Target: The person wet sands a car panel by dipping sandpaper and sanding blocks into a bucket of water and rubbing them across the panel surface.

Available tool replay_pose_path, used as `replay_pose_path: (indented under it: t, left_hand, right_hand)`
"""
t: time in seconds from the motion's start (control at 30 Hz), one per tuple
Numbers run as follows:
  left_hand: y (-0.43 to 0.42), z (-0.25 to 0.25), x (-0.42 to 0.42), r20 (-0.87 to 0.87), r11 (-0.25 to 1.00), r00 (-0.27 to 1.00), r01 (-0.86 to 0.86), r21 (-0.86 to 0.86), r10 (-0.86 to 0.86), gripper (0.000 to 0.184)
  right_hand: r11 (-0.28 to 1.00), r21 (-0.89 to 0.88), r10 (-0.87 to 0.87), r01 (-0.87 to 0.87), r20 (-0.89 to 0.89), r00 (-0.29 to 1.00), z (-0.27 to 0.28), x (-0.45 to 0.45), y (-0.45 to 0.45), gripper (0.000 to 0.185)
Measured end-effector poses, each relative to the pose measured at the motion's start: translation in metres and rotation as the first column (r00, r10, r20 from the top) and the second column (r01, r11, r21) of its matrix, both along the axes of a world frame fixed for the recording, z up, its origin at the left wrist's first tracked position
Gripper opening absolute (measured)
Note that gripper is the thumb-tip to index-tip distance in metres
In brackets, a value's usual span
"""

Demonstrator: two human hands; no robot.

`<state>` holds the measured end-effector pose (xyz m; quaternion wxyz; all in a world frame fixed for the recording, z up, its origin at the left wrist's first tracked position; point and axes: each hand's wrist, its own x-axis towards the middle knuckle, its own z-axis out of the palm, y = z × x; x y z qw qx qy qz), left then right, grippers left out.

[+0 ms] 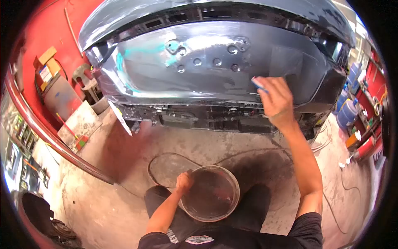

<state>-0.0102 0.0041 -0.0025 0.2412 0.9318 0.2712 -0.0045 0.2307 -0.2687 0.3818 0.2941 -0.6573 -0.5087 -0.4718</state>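
Observation:
In the head view, my right hand (pixel 278 99) is raised before the right half of a grey car tailgate panel (pixel 199 83). Its fingers are closed on a small blue-edged pad (pixel 258 84) with a pale, pinkish face; the exact kind is unclear. My left hand (pixel 183 181) is low, closed at the left rim of a round bucket (pixel 237 182) between my knees. Something dark shows by its fingers, too blurred to name. Dark water appears to fill the bucket. The panel has several round holes and dents, with turquoise patches at its left.
A hose (pixel 166 153) loops over the concrete floor (pixel 137 162). Left stand a jack stand (pixel 88 83), a grey box (pixel 60 93) and a broom-like brush (pixel 81 141). Blue jugs (pixel 347 114) stand right, by a cluttered shelf. A dark pipe (pixel 62 149) curves along the left.

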Motion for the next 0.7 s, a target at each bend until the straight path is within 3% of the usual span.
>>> replay_pose_path:
  t: [0.13,0.4,0.57,0.7]
  left_hand:
    - [0.003,-0.005,-0.003,0.03,1.0,0.999,0.017,-0.003,-0.017,0.025]
    - [0.009,-0.025,0.0,0.067,0.999,0.997,0.045,0.001,-0.045,0.019]
    - [0.012,-0.04,0.002,0.122,0.999,0.992,0.037,-0.025,-0.034,0.019]
    - [0.012,-0.042,0.0,0.108,0.996,0.99,0.087,-0.003,-0.086,0.019]
  right_hand:
    - [0.959,0.162,-0.243,0.232,0.048,0.969,0.037,0.008,0.006,0.029]
    - [0.895,0.214,-0.435,0.392,0.219,0.873,0.093,0.036,0.044,0.025]
    - [0.8,0.3,-0.596,0.52,0.298,0.746,0.099,0.048,0.119,0.023]
    - [0.893,0.253,-0.447,0.373,0.386,0.807,0.094,0.024,0.193,0.022]
